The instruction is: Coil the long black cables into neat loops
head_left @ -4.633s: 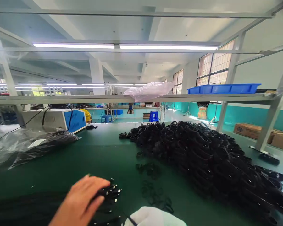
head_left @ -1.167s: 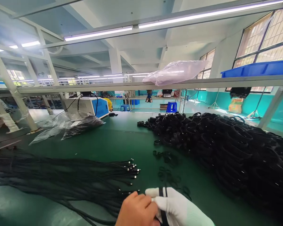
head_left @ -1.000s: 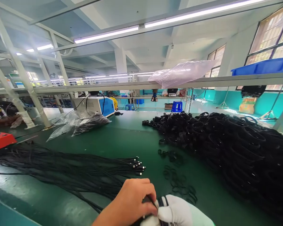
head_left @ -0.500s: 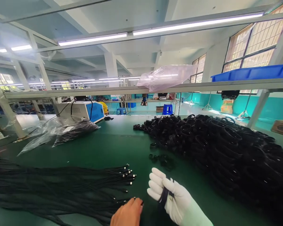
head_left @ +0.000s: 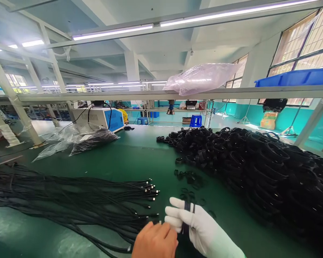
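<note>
My right hand [head_left: 197,227], in a white glove, has its fingers closed around a looped black cable [head_left: 187,208]. The loops cross the fingers, and part of them hangs below. Bare and curled, my left hand [head_left: 156,240] is up against the gloved fingertips. Its own fingertips are hidden, so what they grip cannot be made out. To the left, a bundle of long black cables [head_left: 78,195] lies stretched out, with metal plug ends [head_left: 153,191] pointing toward my hands. Small black loops [head_left: 190,177] lie just beyond the glove.
A large heap of coiled black cables [head_left: 247,168] covers the right of the green table [head_left: 140,154]. At the back left are a clear plastic bag [head_left: 94,141] and a blue-and-white machine [head_left: 104,118]. A shelf beam [head_left: 140,96] spans above, bearing a plastic bag [head_left: 201,79] and blue tray [head_left: 298,77].
My left hand has moved right and now meets the gloved fingers. The fingers of my right hand have closed further over the cable loops. The view has shifted slightly left and down.
</note>
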A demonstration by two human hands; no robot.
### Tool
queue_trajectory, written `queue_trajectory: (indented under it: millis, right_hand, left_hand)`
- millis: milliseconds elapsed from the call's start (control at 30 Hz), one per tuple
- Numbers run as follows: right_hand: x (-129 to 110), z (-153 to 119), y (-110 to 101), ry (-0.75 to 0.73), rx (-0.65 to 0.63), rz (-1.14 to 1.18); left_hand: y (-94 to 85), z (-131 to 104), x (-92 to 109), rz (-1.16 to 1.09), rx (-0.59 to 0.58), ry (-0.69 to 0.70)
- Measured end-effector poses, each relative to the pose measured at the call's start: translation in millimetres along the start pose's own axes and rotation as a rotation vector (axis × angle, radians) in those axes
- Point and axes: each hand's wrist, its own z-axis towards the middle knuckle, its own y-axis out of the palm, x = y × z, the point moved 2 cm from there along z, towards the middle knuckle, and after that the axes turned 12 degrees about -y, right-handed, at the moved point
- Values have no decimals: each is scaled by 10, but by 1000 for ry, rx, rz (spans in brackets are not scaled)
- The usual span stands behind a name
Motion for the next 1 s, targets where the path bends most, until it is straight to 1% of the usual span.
queue_trajectory:
  millis: [67,100,167,200,233,300,333,467,533,567,600,667,700,733,767,800,867,933,1000]
  right_hand:
    - [50,-29,46,95,-140,-55]
    - [73,-44,76,150,-240,-87]
    - [104,-66,124,218,-424,-103]
    - [118,-72,135,231,-480,-84]
    - [134,-74,135,235,-508,-51]
    - [183,-71,114,255,-519,34]
    - [215,-69,95,275,-510,66]
    - [324,-75,18,334,-441,151]
    - [346,-97,-9,409,-400,184]
    - [345,-112,-15,448,-391,191]
    - [337,-125,-14,474,-394,191]
    - [306,-149,12,496,-421,222]
    - [289,-157,32,494,-426,249]
    - [275,-160,50,484,-412,283]
    - [268,-161,63,474,-385,321]
    - [266,-159,68,453,-356,338]
    - [274,-145,45,382,-336,292]
    - [288,-128,-6,341,-378,182]
    - [288,-113,-62,334,-426,15]
  left_hand:
    - [-123,132,-63,-44,13,127]
    - [-186,203,-95,-71,-10,188]
    - [-282,329,-153,-125,-124,267]
    - [-309,376,-175,-150,-190,277]
    - [-323,408,-192,-178,-249,273]
    - [-318,435,-209,-233,-338,243]
    - [-310,436,-210,-252,-361,231]
    - [-332,444,-189,-247,-370,298]
    - [-359,487,-200,-252,-409,295]
    - [-358,514,-218,-307,-467,249]
    - [-340,537,-244,-425,-557,151]
    - [-252,544,-297,-768,-760,-130]
    - [-191,522,-314,-929,-834,-271]
    - [-126,488,-321,-1049,-875,-384]
    - [-65,443,-319,-1121,-883,-458]
    - [-11,393,-310,-1154,-868,-497]
    - [60,280,-278,-1207,-815,-528]
    - [82,167,-244,-1259,-757,-531]
    - [75,70,-220,-1298,-714,-529]
